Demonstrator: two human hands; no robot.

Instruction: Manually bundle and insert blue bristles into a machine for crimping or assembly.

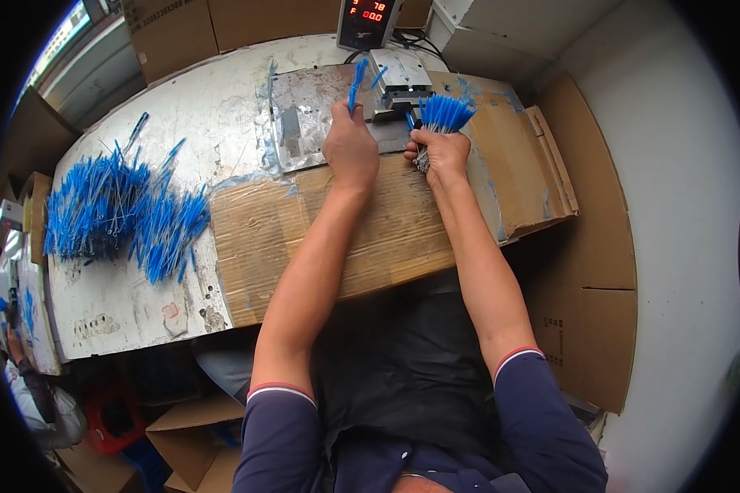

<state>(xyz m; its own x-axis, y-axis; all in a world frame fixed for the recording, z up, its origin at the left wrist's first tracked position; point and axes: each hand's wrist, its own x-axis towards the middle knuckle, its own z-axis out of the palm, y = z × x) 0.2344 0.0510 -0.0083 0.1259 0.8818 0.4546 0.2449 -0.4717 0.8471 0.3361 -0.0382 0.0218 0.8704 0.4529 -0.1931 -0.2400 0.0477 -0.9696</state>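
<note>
My left hand (351, 152) is closed, and a few thin blue pieces (358, 82) stick up from its fingers. To the right, my right hand (442, 154) grips a thick bundle of blue-ended wire pieces (446, 113). Their blue ends fan upward, and thin grey wire ends show below the fist. Close to that hand's fingertips, a single blue piece (410, 121) is at the front of a small metal bench machine (399, 74). Whether the fingers pinch it I cannot tell. Another short blue piece (379, 77) slants beside the machine's left side.
A large heap of blue-ended wire pieces (99, 205) lies on the left of the white table (140, 316). A metal plate (304, 123) and taped cardboard (259, 238) cover its middle. A red digital display box (368, 23) stands behind the machine. Another person's arm (15, 345) shows far left.
</note>
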